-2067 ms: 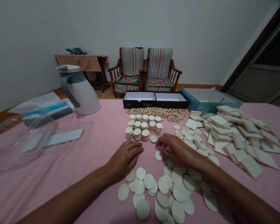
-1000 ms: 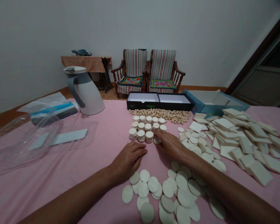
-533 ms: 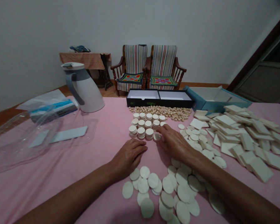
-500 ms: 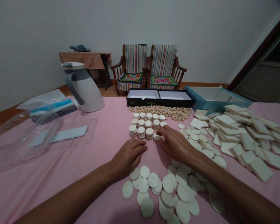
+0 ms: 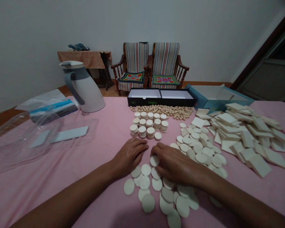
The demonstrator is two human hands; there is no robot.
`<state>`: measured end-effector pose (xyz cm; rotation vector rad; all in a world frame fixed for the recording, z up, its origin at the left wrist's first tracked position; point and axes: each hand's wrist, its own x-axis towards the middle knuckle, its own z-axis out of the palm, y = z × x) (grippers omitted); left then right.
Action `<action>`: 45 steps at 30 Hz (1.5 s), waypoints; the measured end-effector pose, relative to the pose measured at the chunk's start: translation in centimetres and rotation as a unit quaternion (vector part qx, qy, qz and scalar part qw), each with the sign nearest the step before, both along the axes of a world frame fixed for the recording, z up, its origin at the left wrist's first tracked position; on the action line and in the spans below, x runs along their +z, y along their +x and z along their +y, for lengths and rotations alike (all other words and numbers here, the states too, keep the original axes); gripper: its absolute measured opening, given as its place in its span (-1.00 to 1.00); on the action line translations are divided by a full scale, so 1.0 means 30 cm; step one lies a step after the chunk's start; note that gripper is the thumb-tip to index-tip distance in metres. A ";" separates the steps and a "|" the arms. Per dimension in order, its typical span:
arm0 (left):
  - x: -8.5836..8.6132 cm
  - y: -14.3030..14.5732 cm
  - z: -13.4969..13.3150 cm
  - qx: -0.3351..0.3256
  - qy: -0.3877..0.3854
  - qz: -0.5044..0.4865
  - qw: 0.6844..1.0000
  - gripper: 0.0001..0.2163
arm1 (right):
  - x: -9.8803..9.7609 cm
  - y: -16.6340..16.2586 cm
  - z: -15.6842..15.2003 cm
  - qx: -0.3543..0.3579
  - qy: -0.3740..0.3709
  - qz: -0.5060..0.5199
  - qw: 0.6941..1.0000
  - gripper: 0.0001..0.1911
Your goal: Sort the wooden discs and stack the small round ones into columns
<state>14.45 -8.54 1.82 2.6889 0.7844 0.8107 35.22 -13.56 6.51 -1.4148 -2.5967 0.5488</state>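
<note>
My right hand (image 5: 174,163) is over the near pile of loose discs, its thumb and fingers pinching a pale round wooden disc (image 5: 154,161). Other loose discs (image 5: 148,203) lie flat below it, partly overlapping; some are hidden under the palm and forearm. To its left, my left hand (image 5: 130,155) rests on the pink cloth (image 5: 104,139) with fingers stretched out and holds nothing. Just beyond both hands stand several rows of disc stacks (image 5: 150,132). At the front right of these rows sits a low, short stack (image 5: 158,136).
Small wooden beads (image 5: 171,111) are heaped behind the stacks, before a black divided box (image 5: 160,98). A blue box (image 5: 218,98) stands at back right, near square wooden pieces (image 5: 247,133). More discs (image 5: 199,147) lie right. Left are a jug (image 5: 85,90) and clear plastic packaging (image 5: 49,136).
My right hand has let go of the disc at the front right of the stacks and come back toward me, onto a loose disc. My left hand has stayed almost still.
</note>
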 end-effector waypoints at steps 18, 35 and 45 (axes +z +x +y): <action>-0.003 -0.001 -0.001 -0.006 0.030 -0.025 0.999 -0.77 | -0.012 0.094 -0.183 0.017 0.092 0.166 0.982 -0.67; 0.001 -0.008 -0.005 0.035 0.038 -0.005 0.999 -0.81 | -0.060 0.014 -0.222 -0.014 0.212 -0.080 0.974 -0.87; -0.006 -0.020 -0.008 0.024 0.036 -0.009 0.999 -0.79 | -0.004 0.111 -0.060 -0.169 0.231 -0.147 0.947 -0.84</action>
